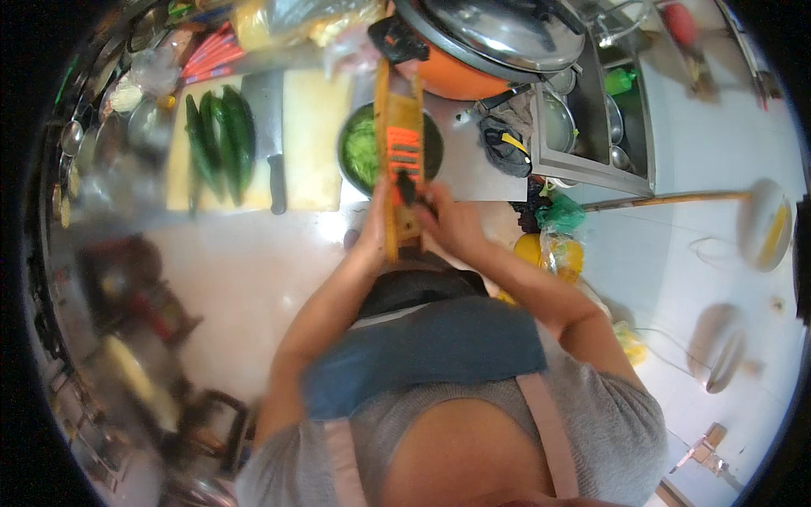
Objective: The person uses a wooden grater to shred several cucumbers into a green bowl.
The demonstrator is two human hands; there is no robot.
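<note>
My left hand (378,218) grips the side of a yellow-framed grater (402,117) with orange stripes, tilted over a round metal bowl (437,142). Shredded green vegetable (361,149) lies in the bowl. My right hand (453,222) is closed around a small dark thing (407,189), blurred, against the grater's face; what it is I cannot tell. To the left, several cucumbers (237,146) and a kitchen knife (277,180) with a dark handle lie on a pale cutting board (313,139).
A large orange pot (453,76) with a metal lid stands behind the bowl. A dark cloth item (507,149) lies right of it, beside a metal sink (595,168). Plastic bags (304,19) crowd the back, and a metal bowl (149,123) stands left of the board.
</note>
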